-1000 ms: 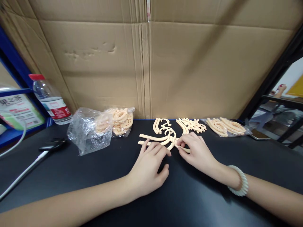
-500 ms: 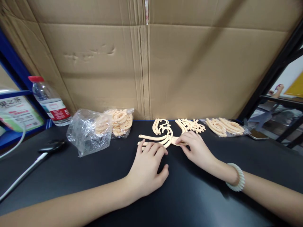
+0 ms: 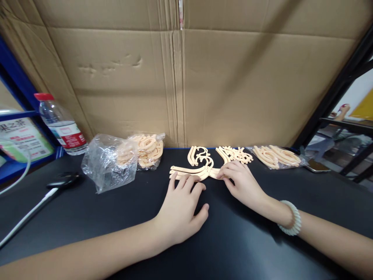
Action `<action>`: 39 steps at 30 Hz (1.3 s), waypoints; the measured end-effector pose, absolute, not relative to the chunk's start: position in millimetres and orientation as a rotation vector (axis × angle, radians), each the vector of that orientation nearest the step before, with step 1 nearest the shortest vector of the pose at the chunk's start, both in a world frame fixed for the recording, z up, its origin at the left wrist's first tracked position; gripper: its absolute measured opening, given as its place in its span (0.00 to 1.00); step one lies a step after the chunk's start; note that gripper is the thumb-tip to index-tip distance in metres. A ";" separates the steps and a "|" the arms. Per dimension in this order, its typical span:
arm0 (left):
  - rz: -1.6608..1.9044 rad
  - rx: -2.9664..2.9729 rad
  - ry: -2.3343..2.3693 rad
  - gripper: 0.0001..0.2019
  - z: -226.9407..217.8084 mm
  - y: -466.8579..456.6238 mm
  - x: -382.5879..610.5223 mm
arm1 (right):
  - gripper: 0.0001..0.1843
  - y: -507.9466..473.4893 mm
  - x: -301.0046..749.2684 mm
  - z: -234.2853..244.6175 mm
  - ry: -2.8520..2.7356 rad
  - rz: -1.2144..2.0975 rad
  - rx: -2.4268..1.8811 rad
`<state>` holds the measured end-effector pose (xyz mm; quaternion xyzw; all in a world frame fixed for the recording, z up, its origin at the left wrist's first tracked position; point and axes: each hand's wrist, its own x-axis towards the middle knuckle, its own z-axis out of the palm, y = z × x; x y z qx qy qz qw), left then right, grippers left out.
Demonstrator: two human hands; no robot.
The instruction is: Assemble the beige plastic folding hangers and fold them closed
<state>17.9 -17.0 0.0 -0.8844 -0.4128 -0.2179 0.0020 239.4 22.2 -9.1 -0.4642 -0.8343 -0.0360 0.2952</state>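
Observation:
Beige folding clothes hangers [image 3: 189, 170] lie on the black table in front of me, their arms stacked close together and hooks pointing away. My left hand [image 3: 183, 206] lies over the near left arms, fingers spread and fingertips touching the lowest edge, thumb held apart. On the other side, my right hand [image 3: 237, 179] pinches the right-hand arms between thumb and fingers; those arm ends are hidden under it. Just behind are loose hanger arms [image 3: 192, 155] and a loose hook [image 3: 202, 151]. A pile of small beige hook parts [image 3: 237, 154] sits beyond my right hand.
Left of centre stand a crumpled clear bag [image 3: 109, 163] and a bag of beige parts [image 3: 150, 151]. Another bagged set [image 3: 276, 156] and a phone [image 3: 318, 166] lie at right. A water bottle [image 3: 65, 128], black charger [image 3: 63, 180] and white cable [image 3: 29, 217] are at left; cardboard [image 3: 233, 77] rises behind.
The left hanger arms have closed up, with the lower ones shifted away from me against the upper one. Both hands stay nearly in place.

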 end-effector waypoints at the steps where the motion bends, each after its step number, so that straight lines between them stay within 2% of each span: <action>1: -0.690 -2.785 -1.292 0.12 0.4 -17.4 17.8 | 0.14 21.9 239.2 -9.2 -2.217 -0.090 -1.234; 13: -0.840 -2.764 -1.419 0.09 17.7 22.7 2.9 | 0.11 46.7 251.2 7.4 -2.092 -0.090 -1.217; 18: -0.749 -2.794 -1.541 0.07 38.1 66.8 -6.1 | 0.11 74.9 249.1 24.5 -2.145 -0.044 -1.444; 21: -0.619 -2.812 -1.656 0.05 40.6 93.1 -3.5 | 0.08 98.3 241.1 32.1 -2.229 0.006 -1.527; 23: -0.549 -2.777 -1.727 0.07 38.1 110.6 1.3 | 0.07 113.9 232.8 35.8 -2.271 0.018 -1.613; 27: -0.427 -2.661 -1.891 0.13 30.3 141.0 11.9 | 0.12 137.6 214.1 38.4 -2.303 -0.003 -1.837; 32: -0.357 -2.583 -1.949 0.14 23.3 157.1 17.5 | 0.16 152.3 203.7 33.0 -2.304 0.045 -2.012; 39: -0.349 -2.497 -1.925 0.15 22.2 150.5 21.2 | 0.16 163.7 215.2 28.0 -2.175 0.125 -2.039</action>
